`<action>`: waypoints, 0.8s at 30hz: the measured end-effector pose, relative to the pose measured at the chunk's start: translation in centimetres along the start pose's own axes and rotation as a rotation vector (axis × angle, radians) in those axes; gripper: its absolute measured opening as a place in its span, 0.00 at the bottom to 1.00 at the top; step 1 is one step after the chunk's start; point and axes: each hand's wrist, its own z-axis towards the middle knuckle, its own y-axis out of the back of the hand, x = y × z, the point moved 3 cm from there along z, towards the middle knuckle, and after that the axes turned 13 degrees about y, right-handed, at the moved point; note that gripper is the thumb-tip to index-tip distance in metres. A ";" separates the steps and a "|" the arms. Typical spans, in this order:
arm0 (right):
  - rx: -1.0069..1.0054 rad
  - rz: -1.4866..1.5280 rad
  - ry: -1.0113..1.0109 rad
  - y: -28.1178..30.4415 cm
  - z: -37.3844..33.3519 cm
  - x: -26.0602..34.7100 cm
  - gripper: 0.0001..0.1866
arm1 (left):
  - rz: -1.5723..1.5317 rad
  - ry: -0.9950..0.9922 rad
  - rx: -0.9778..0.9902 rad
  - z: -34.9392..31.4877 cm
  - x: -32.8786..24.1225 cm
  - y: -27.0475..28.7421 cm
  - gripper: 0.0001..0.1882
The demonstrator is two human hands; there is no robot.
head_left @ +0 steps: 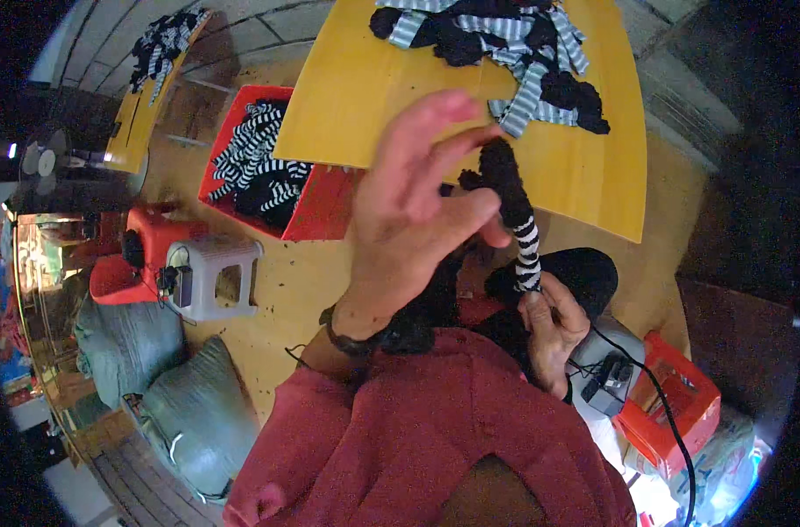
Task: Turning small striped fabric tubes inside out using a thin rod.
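Observation:
My right hand point(554, 329) is closed round the lower end of a narrow, sock-like knitted piece point(527, 250). It stands nearly upright, with black-and-white stripes below and a fuzzy black upper part. Just left of that black part is my left hand point(409, 211), raised, with thumb and fingers curved and spread apart. Its fingertips are slightly blurred, and I cannot tell whether they touch the fabric. Beyond my hands, a yellow table point(347, 105) bears a loose heap of grey-striped and black knitted pieces point(514, 44).
Left of the table is a red bin point(316, 206) full of black-and-white striped knits point(259, 154). A grey stool point(215, 277), a red stool point(110, 279) and stuffed greenish sacks point(198, 422) stand at the left. Another red stool point(681, 395) and a black cable point(672, 422) are at the right.

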 end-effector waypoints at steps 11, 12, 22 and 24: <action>-0.048 0.467 -0.302 0.1 -0.3 -0.6 0.12 | -0.030 0.275 0.037 1.3 3.2 0.9 0.15; -0.045 0.470 -0.303 0.1 -0.2 -0.6 0.12 | -0.028 0.274 0.034 1.3 3.3 1.2 0.15; 0.065 0.106 -0.154 1.3 -1.3 -0.3 0.15 | -0.146 0.259 -0.014 1.6 3.3 1.9 0.12; 0.083 0.031 -0.114 1.6 -1.3 -0.2 0.15 | -0.131 0.262 -0.016 1.7 3.2 2.0 0.12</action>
